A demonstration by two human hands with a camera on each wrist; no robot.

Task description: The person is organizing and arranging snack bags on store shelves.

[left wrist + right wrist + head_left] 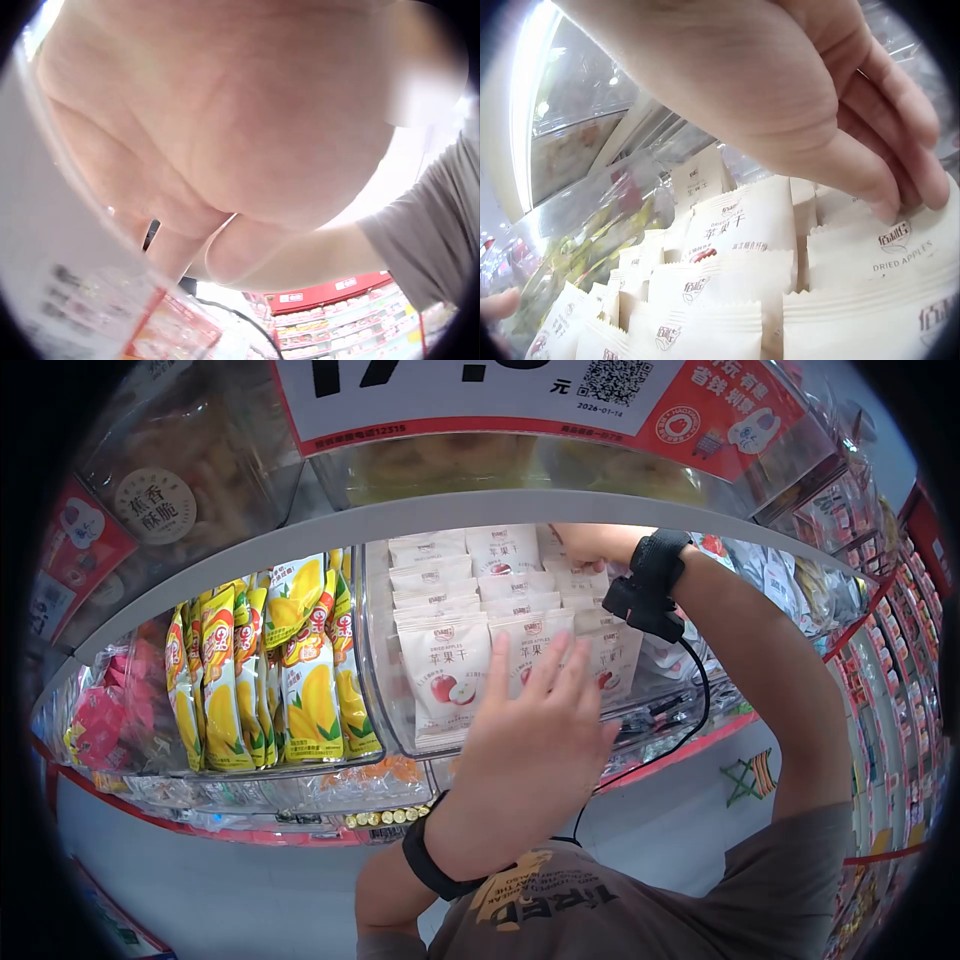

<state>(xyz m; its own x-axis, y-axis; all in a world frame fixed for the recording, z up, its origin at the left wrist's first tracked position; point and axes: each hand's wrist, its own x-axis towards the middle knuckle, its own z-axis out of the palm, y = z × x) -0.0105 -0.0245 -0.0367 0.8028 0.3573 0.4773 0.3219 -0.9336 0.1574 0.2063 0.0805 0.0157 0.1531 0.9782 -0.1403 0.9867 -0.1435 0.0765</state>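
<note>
White dried-apple packets [445, 670] stand in rows inside a clear shelf bin [372, 660]. My left hand [535, 715] is raised in front of the bin, its straight, spread fingers [548, 665] lying against the front packets. In the left wrist view the palm [225, 135] fills the picture, with a white and red packet [67, 292] beside it. My right hand [590, 545] reaches over the back rows under the upper shelf. Its extended fingertips [922, 191] touch the top edge of a packet [885, 247]. Neither hand holds anything.
Yellow mango packets [310, 680] fill the bin to the left, and pink packets [95, 725] sit further left. A price sign [500, 390] hangs on the shelf above. More shelves run down the aisle at right [890, 660]. A grey floor [250, 890] lies below.
</note>
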